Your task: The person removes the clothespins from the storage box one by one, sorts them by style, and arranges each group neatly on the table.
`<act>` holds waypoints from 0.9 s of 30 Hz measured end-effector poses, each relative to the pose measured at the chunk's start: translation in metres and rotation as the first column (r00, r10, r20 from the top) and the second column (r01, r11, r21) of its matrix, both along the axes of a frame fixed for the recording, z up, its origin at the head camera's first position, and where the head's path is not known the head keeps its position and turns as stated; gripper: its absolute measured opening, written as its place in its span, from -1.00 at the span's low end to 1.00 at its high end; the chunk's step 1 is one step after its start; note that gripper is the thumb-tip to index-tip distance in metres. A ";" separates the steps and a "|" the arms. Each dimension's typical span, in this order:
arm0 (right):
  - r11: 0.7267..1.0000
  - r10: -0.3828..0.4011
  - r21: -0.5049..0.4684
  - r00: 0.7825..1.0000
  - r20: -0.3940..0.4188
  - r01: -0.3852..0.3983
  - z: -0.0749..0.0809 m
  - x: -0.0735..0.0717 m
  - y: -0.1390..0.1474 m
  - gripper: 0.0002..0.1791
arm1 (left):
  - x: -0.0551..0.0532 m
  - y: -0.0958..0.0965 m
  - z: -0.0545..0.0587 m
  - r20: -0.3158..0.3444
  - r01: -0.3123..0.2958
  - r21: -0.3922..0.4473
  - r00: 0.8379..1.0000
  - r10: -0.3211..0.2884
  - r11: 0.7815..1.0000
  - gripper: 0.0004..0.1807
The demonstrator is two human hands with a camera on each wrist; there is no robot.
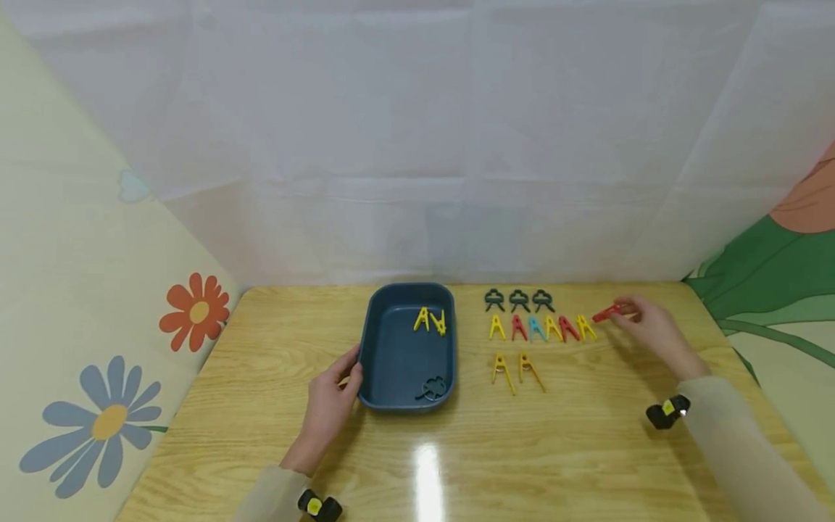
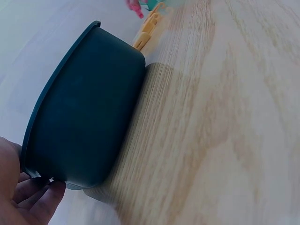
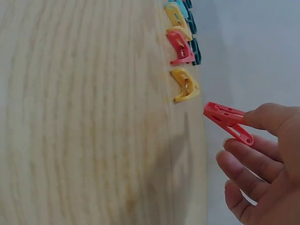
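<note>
My right hand [image 1: 652, 330] pinches a red clothespin [image 3: 227, 123] between thumb and fingers, at the right end of a row of clothespins. Closest to it in that row stands a yellow clothespin [image 1: 586, 327], with a red clothespin [image 1: 569, 328] beside it. My left hand [image 1: 331, 395] grips the dark blue tub [image 1: 365, 362] at its near left side, fingers under the rim. Inside the tub, two yellow clothespins [image 1: 422, 319] lie toward the far right, and a dark green clip [image 1: 433, 388] sits in the near right corner.
Three dark green clips [image 1: 518, 300] line the back of the wooden table [image 1: 561, 449]. Further left in the middle row are a blue clothespin [image 1: 537, 329] and several others. Two orange-yellow clothespins [image 1: 501, 373] lie in front. A white sheet [image 1: 404, 145] hangs behind the table.
</note>
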State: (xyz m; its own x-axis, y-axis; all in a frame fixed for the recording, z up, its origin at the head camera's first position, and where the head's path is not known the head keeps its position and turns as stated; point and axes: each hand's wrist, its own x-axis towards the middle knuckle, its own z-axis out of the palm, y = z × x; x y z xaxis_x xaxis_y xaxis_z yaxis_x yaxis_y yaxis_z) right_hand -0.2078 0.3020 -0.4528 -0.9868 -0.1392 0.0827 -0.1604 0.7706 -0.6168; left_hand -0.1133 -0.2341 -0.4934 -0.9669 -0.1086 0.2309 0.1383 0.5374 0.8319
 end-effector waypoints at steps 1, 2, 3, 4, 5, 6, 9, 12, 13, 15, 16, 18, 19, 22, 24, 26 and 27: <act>1.000 -0.009 0.002 1.000 0.002 0.009 -0.002 0.001 0.000 -0.49 | 0.000 0.000 0.000 0.002 0.000 0.000 1.000 0.000 1.000 -0.56; 1.000 -0.017 0.006 1.000 0.005 0.017 -0.003 0.001 0.001 -0.49 | 0.000 0.000 0.000 0.005 -0.001 0.000 1.000 0.001 1.000 -0.56; 1.000 -0.024 0.006 1.000 0.007 0.024 -0.005 0.002 0.001 -0.49 | 0.000 0.000 0.000 0.009 -0.002 0.001 1.000 0.002 1.000 -0.56; 1.000 -0.029 0.002 1.000 0.010 0.029 -0.007 0.003 0.001 -0.49 | 0.000 0.000 0.000 0.011 -0.002 0.002 1.000 0.002 1.000 -0.56; 0.999 -0.034 -0.006 0.999 0.014 0.034 -0.010 0.003 0.001 -0.50 | 0.000 0.000 0.000 0.015 -0.003 0.002 1.000 0.003 1.000 -0.56; 0.999 -0.040 -0.010 0.999 0.015 0.040 -0.012 0.004 0.001 -0.51 | 0.000 0.000 0.000 0.018 -0.003 0.002 1.000 0.003 1.000 -0.56; 0.998 -0.056 -0.019 0.998 0.006 0.056 -0.017 0.005 0.000 -0.54 | -0.001 0.000 0.001 0.024 -0.004 0.002 1.000 0.004 1.000 -0.56; 0.997 -0.074 -0.008 0.997 -0.005 0.074 -0.020 0.007 -0.001 -0.58 | 0.000 0.000 0.001 0.022 -0.006 -0.003 1.000 0.006 1.000 -0.56; 0.997 -0.074 0.000 0.997 -0.005 0.074 -0.021 0.007 -0.001 -0.59 | 0.000 0.000 0.001 0.020 -0.006 -0.005 1.000 0.006 1.000 -0.56; 0.997 -0.076 0.012 0.997 -0.004 0.076 -0.023 0.008 -0.001 -0.61 | 0.000 0.000 0.001 0.015 -0.008 -0.008 1.000 0.008 1.000 -0.56; 0.997 -0.075 0.019 0.997 0.004 0.075 -0.024 0.008 -0.001 -0.61 | 0.000 0.000 0.001 0.012 -0.009 -0.009 1.000 0.009 1.000 -0.56; 0.997 -0.074 0.036 0.997 0.012 0.073 -0.025 0.009 0.000 -0.62 | 0.000 0.000 0.000 0.009 -0.009 -0.009 1.000 0.009 1.000 -0.56; 0.996 -0.078 0.044 0.997 0.020 0.077 -0.026 0.009 0.000 -0.62 | 0.000 0.000 0.000 0.008 -0.009 -0.008 1.000 0.009 1.000 -0.56; 0.993 -0.095 0.071 0.995 0.044 0.091 -0.029 0.010 0.001 -0.60 | 0.000 0.000 0.000 0.011 -0.008 -0.005 1.000 0.008 1.000 -0.56; 0.991 -0.103 0.091 0.993 0.060 0.098 -0.029 0.010 0.000 -0.58 | 0.000 0.000 0.000 0.013 -0.007 -0.003 1.000 0.008 1.000 -0.56; 0.989 -0.107 0.109 0.991 0.085 0.098 -0.029 0.011 0.000 -0.55 | 0.000 0.000 0.001 0.017 -0.006 -0.002 1.000 0.006 1.000 -0.56; 0.988 -0.109 0.117 0.989 0.097 0.097 -0.029 0.011 0.000 -0.54 | 0.000 0.000 0.001 0.018 -0.005 -0.003 1.000 0.005 1.000 -0.56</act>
